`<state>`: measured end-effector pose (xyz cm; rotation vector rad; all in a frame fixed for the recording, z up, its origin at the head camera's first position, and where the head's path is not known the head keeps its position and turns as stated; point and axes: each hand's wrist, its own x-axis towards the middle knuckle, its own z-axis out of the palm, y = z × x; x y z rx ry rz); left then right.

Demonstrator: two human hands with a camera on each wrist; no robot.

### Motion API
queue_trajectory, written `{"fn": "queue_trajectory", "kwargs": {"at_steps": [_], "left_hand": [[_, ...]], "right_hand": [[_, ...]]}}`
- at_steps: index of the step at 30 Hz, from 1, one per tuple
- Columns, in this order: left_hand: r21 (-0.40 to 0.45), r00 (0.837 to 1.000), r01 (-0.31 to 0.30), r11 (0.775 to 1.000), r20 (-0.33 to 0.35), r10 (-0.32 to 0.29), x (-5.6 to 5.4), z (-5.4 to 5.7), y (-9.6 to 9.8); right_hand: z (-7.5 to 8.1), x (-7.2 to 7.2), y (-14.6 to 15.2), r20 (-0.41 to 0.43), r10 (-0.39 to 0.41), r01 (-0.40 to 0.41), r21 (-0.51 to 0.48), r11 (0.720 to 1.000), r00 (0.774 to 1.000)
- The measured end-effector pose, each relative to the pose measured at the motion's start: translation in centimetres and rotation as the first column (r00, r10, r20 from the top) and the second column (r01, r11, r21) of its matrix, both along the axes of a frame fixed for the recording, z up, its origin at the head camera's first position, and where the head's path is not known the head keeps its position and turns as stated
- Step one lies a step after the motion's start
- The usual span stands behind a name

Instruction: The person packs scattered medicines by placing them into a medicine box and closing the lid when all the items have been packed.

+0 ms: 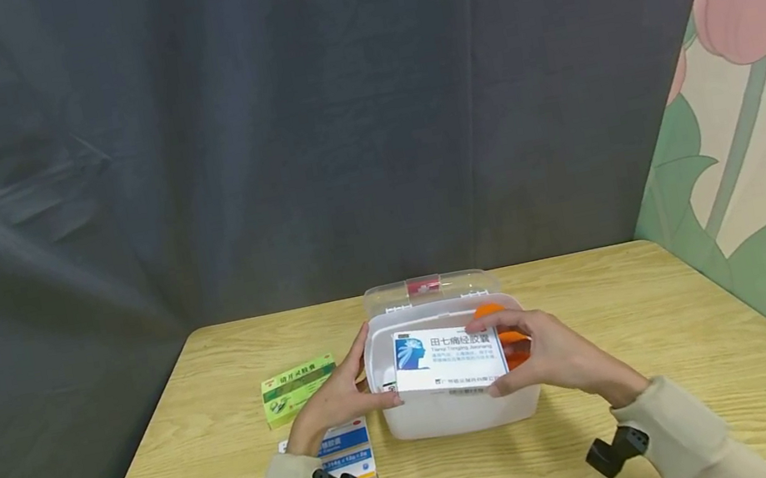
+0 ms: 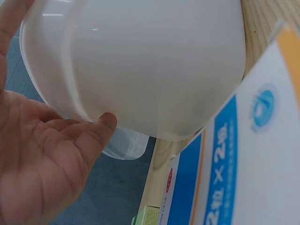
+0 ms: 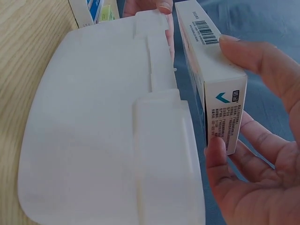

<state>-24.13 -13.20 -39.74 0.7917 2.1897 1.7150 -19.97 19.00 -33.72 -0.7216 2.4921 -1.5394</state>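
A white medicine box (image 1: 449, 359) with a blue head picture is tilted over the mouth of a white plastic first-aid box (image 1: 462, 416). My right hand (image 1: 554, 350) grips its right end; in the right wrist view the thumb and fingers wrap its barcode edge (image 3: 205, 32) and end. With the left hand (image 1: 340, 394) I hold the first-aid box by its left side, thumb at the front rim near the medicine box's lower left corner. In the left wrist view a fingertip (image 2: 108, 119) presses the plastic wall. Something orange (image 1: 489, 310) shows inside, partly hidden by the right hand.
The clear lid (image 1: 393, 296), with a red label, stands open at the back. A green medicine box (image 1: 297, 389) lies left of the first-aid box, and a blue and white one (image 1: 346, 452) lies nearer, partly behind my left wrist. A dark curtain (image 1: 334, 129) hangs behind the table.
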Motion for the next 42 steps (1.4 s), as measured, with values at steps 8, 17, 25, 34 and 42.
{"fn": "queue_trajectory", "kwargs": {"at_steps": [8,17,25,34,42], "left_hand": [[-0.021,1.0,-0.002,1.0,-0.013,0.002,0.0,-0.1,0.0],[-0.047,1.0,-0.013,0.999,-0.029,0.011,-0.1,-0.2,-0.1],[-0.049,0.999,-0.015,0.999,-0.03,0.014,-0.2,-0.2,0.0],[-0.057,1.0,-0.016,0.998,-0.027,0.014,-0.2,-0.1,0.0],[-0.056,0.999,-0.013,0.998,-0.033,0.011,-0.1,0.0,0.0]], "right_hand": [[-0.1,-0.7,-0.3,0.002,-0.021,0.021,-0.006,1.0,1.0],[-0.3,-1.7,-0.7,-0.005,-0.03,0.03,0.0,1.0,1.0],[-0.3,-2.4,-0.9,0.011,-0.053,0.052,0.025,0.998,0.999],[-0.5,-2.8,-1.2,-0.022,-0.071,0.073,0.067,0.995,0.997],[-0.8,-3.2,-1.4,-0.02,-0.103,0.105,0.088,0.991,0.994]]}}
